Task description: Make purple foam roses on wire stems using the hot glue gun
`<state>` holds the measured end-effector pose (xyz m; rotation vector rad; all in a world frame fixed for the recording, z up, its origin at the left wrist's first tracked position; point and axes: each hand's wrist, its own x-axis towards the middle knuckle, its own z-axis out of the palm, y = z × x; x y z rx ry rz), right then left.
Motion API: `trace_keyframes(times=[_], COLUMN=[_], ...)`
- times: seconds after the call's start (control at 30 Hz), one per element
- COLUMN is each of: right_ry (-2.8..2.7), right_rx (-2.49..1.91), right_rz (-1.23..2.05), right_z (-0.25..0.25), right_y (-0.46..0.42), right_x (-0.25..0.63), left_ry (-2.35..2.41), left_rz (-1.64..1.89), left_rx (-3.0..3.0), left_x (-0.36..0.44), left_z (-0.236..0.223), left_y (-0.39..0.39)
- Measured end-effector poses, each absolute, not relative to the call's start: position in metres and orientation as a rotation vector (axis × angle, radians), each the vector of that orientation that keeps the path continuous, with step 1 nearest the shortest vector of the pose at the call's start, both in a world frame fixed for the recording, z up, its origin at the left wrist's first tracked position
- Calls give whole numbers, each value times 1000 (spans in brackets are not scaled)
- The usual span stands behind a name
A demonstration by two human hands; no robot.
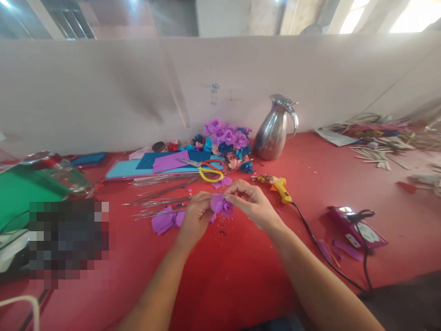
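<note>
Between my two hands is a purple paper flower (222, 207), its petals rolled around a centre. My left hand (198, 214) is closed on its left side, fingers pinched near the base. At the upper right petal, my right hand (246, 200) pinches the edge with thumb and fingertips. Purple paper petals (165, 220) lie on the red table just left of my left hand. Scissors (210, 172) with red and yellow handles rest beyond the hands, partly on sheets of coloured paper (172, 161). To the right lies a yellow glue gun (280, 187) with a black cord.
A bunch of finished paper flowers (229, 138) stands by the wall, beside a steel jug (274, 131). Thin wires (158, 202) are spread at left. A magenta power box (358, 227) with cords sits at right, thin sticks (379, 154) behind it. A clear jar (70, 174) lies at far left.
</note>
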<state>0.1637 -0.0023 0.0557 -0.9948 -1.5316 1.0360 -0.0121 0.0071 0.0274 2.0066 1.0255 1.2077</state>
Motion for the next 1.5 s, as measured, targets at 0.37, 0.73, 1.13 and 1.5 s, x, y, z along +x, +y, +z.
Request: trace_keyframes(times=[0.37, 0.73, 1.13, 1.5], right_ry=[-1460, -1709, -1169, -830], right_rx=[-953, -890, -929, -1008], right_rz=[873, 310, 1309, 966], right_z=[53, 53, 43, 36], right_y=[-6, -15, 0, 11], right_x=[165, 154, 148, 161], left_ry=[1087, 1105, 1164, 1225], left_rz=[1324, 1365, 1227, 1359], left_rx=[1774, 1772, 1407, 1034], left_x=[-13, -14, -8, -12], left_z=[24, 19, 14, 10], left_y=[6, 7, 7, 14])
